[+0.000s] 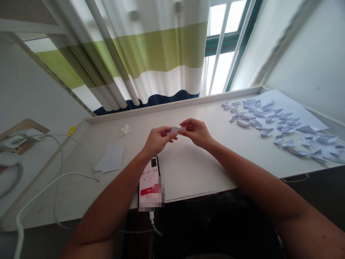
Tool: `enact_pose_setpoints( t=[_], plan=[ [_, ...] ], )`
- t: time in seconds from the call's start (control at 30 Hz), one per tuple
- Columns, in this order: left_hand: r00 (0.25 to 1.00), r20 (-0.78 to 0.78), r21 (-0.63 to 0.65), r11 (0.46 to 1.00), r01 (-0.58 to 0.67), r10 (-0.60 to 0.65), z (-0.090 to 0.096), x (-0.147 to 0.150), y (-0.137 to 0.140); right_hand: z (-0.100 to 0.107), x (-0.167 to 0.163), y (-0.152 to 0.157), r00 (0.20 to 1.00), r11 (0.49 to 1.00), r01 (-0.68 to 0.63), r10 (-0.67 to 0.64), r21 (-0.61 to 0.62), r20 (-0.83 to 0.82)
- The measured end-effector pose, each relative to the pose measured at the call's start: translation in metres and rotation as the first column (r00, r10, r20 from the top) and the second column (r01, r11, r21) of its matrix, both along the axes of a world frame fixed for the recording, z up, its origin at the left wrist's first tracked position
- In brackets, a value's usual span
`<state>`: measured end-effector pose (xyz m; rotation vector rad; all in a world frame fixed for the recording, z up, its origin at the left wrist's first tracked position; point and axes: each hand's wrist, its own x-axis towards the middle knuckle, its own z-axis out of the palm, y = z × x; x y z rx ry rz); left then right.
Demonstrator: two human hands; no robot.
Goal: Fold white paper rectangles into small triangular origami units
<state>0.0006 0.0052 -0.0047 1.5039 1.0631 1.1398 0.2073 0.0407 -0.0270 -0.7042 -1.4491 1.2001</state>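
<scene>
Between my two hands, above the middle of the white table (188,172), is a small folded piece of white paper (175,130). My left hand (159,139) pinches its left side between thumb and fingers. On the right side, my right hand (195,132) grips the same paper with thumb and fingertips. Fingers cover much of the paper, so its full shape is hidden. Many folded paper boats (258,124) lie spread over the right part of the table. Flat white paper sheets (113,158) rest to the left of my left forearm.
A phone (149,180) showing a timer lies at the front edge, partly under my left forearm, with a white charging plug (151,216) below. White cables (72,174) cross the left side. Crumpled tissue (124,130) sits at the back left. A curtain (161,50) hangs behind.
</scene>
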Motion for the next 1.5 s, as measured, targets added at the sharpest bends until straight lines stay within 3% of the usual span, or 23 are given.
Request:
enact_pose_setpoints(
  t=[0.17, 0.27, 0.43, 0.6, 0.77, 1.1, 1.5],
  plan=[
    [0.996, 0.014, 0.028, 0.996, -0.087, 0.086, 0.0020, 0.0018, -0.0014, -0.0027, -0.0029, -0.0024, 0.998, 0.997, 0.069, -0.069, 0.025, -0.002],
    [0.999, 0.033, -0.007, 0.999, -0.034, 0.034, 0.0034, 0.0013, -0.0015, -0.0039, -0.0029, -0.0024, 0.995, 0.995, 0.098, -0.098, 0.024, 0.008],
    [0.999, -0.005, -0.004, 0.999, 0.050, -0.050, 0.0019, 0.0008, -0.0004, -0.0030, 0.0015, 0.0006, 0.998, 0.999, 0.038, -0.037, -0.015, 0.060],
    [0.998, -0.029, -0.020, 0.998, 0.054, -0.055, 0.0010, -0.0020, 0.0007, 0.0006, 0.0053, 0.0023, 0.987, 0.998, -0.057, 0.056, 0.000, 0.152],
    [0.995, -0.099, -0.013, 1.000, 0.017, -0.018, 0.0005, -0.0033, -0.0005, 0.0020, 0.0046, -0.0001, 0.978, 0.999, -0.036, 0.031, 0.020, 0.208],
    [0.999, -0.002, -0.023, 0.999, 0.048, -0.048, -0.0025, 0.0001, 0.0021, -0.0005, 0.0022, -0.0026, 0.991, 0.999, -0.026, 0.032, -0.044, 0.133],
    [0.998, 0.062, -0.061, 0.998, 0.006, -0.002, 0.0008, 0.0048, -0.0018, -0.0036, -0.0005, 0.0007, 0.988, 1.000, -0.008, 0.006, 0.014, 0.155]
  ],
)
